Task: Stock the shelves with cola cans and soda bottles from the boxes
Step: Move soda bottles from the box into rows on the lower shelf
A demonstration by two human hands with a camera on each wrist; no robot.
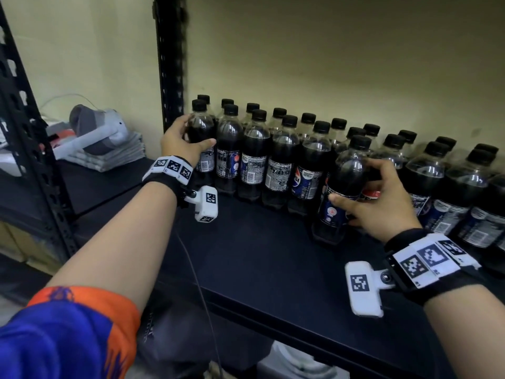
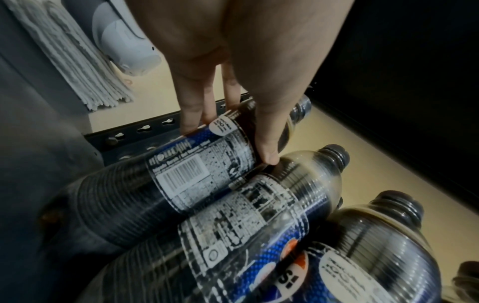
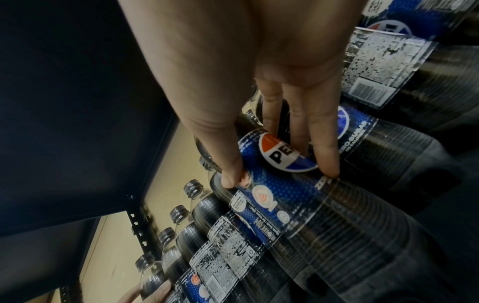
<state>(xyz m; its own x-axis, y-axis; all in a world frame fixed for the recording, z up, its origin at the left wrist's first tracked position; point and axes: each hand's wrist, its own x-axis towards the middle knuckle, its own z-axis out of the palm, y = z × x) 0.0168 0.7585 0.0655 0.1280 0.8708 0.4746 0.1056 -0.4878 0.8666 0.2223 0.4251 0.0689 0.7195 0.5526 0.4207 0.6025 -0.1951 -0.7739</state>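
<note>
Two rows of dark cola bottles [image 1: 281,165] with black caps stand along the back of a black shelf [image 1: 259,255]. My left hand [image 1: 195,132] grips the leftmost front bottle [image 1: 203,165] by its shoulder, next to the shelf post. In the left wrist view the thumb and fingers of that hand [image 2: 228,143] wrap this bottle [image 2: 202,176] above its label. My right hand [image 1: 352,181] holds another bottle [image 1: 328,225], which stands tilted on the shelf in front of the rows. In the right wrist view the hand [image 3: 279,176] clasps this bottle's blue label [image 3: 267,184].
A black perforated upright [image 1: 170,64] borders the shelf on the left. Beyond it, a grey headset [image 1: 95,132] lies on folded cloths on a neighbouring shelf. The front half of the shelf board is bare. A dark shelf [image 3: 64,102] hangs overhead.
</note>
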